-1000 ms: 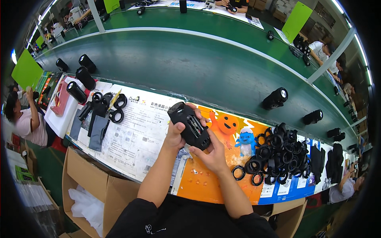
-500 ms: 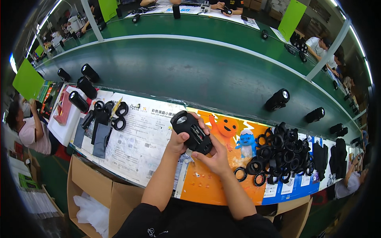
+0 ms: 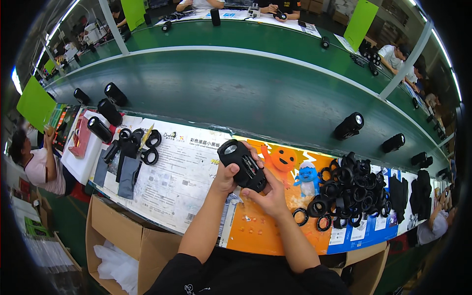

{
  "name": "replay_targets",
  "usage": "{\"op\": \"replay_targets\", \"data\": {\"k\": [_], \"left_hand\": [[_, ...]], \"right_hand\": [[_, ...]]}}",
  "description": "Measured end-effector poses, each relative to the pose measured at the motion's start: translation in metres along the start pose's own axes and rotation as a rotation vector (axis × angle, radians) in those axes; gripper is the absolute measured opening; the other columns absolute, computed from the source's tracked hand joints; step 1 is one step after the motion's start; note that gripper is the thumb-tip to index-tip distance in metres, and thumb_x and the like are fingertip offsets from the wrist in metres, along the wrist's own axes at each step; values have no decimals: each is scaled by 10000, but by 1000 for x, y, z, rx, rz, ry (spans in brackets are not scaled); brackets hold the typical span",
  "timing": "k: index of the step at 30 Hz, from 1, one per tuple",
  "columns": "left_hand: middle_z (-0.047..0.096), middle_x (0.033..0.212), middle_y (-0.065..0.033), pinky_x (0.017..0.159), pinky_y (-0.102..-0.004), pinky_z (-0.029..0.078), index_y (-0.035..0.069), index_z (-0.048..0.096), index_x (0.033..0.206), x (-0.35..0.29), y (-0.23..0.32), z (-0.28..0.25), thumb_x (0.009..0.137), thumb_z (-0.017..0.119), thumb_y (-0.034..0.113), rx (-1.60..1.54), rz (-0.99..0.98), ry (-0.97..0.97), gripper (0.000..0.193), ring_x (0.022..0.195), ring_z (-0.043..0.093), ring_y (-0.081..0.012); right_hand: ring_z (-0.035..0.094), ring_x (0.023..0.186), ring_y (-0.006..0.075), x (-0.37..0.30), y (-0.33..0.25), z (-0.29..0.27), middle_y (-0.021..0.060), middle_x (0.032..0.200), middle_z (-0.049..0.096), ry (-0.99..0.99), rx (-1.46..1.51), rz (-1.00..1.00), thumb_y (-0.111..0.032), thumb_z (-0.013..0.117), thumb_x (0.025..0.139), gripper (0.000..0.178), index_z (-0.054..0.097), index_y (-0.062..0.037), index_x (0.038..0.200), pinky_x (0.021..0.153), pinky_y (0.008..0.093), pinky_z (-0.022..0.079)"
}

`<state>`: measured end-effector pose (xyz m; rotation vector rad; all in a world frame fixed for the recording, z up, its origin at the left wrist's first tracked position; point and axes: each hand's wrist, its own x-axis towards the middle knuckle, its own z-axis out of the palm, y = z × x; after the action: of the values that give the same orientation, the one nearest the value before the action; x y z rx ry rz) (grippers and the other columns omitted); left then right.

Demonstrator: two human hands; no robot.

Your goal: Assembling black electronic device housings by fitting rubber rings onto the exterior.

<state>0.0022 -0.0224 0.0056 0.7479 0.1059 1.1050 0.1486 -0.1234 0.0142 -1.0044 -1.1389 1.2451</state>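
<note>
Black plastic fills my grip: a chunky cylindrical device point(image 3: 240, 161) held tilted above the table point(image 3: 169, 196), near where the white printed sheet meets the orange one point(image 3: 268, 241). Both my hands are clamped on it, my left hand point(image 3: 225, 179) around its left side with the thumb across the near face, my right hand point(image 3: 272, 197) at the lower right end. My palms and the back of the casing hide each other, so I can't tell how far the fingers wrap underneath. A long opening in the casing faces up, but the small parts inside are too dark and tiny for me to name. To my right, a heap of black rings point(image 3: 351, 191) overlaps so thickly that I can't count them; two loose rings point(image 3: 300, 216) lie just beside it, clear enough to see through. The blue figure point(image 3: 307, 178) near the heap might be printed or solid; I can't tell. On my left, grey pouches point(image 3: 129, 177) partly cover one another, with more black rings and a yellow tool point(image 3: 148, 136) mixed in above them. Below, the cardboard box point(image 3: 113, 216) is cut by the table edge, and crumpled translucent plastic point(image 3: 115, 268) conceals its bottom. The seated person point(image 3: 45, 167) at far left is bent by the lens, and farther right the workers blur into the dark rim.
</note>
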Motion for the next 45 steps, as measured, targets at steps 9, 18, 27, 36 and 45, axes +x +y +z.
{"op": "replay_targets", "data": {"k": [9,18,27,36,45], "left_hand": [[749,1230,-150,934,-386,669,38,570,1416,11,-12,-5,1085,750,365,168,-22,412,500,1074,776,-242],[769,1035,-157,779,-381,689,-3,658,1257,9,-5,-5,1078,691,407,304,-92,394,448,891,793,-250],[739,1164,-172,785,-415,694,40,566,1340,11,1,3,1063,724,274,314,-107,360,396,942,797,-283],[761,1118,-169,745,-385,698,16,569,1403,6,9,7,1065,744,277,199,-155,296,462,895,813,-271],[748,1071,-107,731,-333,655,39,585,1384,3,3,8,1049,812,401,358,-139,253,543,839,775,-204]], "right_hand": [[705,1246,222,9,15,4,185,1401,685,245,-250,-65,-238,936,947,881,455,77,1614,1059,364,587],[680,1141,379,-11,-35,-32,152,1135,765,120,-814,-211,-297,777,1055,418,730,-51,1390,1040,436,538],[539,1348,345,-79,-99,-103,96,1394,674,-187,-1386,-10,-70,765,855,353,840,-111,1197,1146,489,399],[697,955,411,-54,-92,-87,184,1027,735,26,-1055,162,-106,777,1006,163,702,-32,1130,873,468,571],[711,1163,370,-54,-46,-55,167,1278,691,154,-1102,-320,3,776,935,375,709,-22,1303,968,451,607]]}}
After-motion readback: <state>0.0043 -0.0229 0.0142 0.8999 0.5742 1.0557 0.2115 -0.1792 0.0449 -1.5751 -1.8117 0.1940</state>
